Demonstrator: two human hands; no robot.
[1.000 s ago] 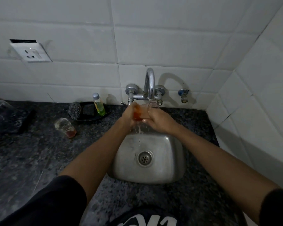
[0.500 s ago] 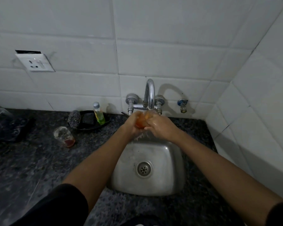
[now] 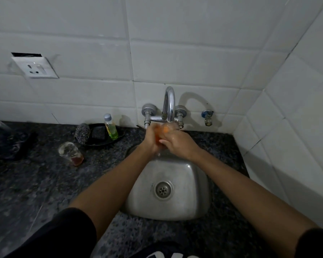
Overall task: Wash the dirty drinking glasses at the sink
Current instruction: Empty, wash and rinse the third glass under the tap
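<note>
under the tap spout (image 3: 169, 105), over the back edge of the steel sink (image 3: 190, 205), both hands close round one drinking glass (image 3: 164, 130), orange-tinted and blurred. the left hand (image 3: 152, 139) wraps its near side; the right hand (image 3: 177, 143) curls its fingers over the other side. how firmly each grips i cannot tell, for the glass is mostly hidden between them.

my guess at the danger: wet glass and wet skin are slippery, and a slip would drop it onto the steel basin or knock it against the spout just above.

a second glass (image 3: 71, 153) leans on the dark granite counter (image 3: 35, 183) to the left, reddish dregs in its base, not yet washed. behind it a black tray (image 3: 101, 141) holds a steel scrubber (image 3: 82, 133) and a small bottle of green liquid (image 3: 111, 127). nothing blocks the reach between sink and that glass.
</note>
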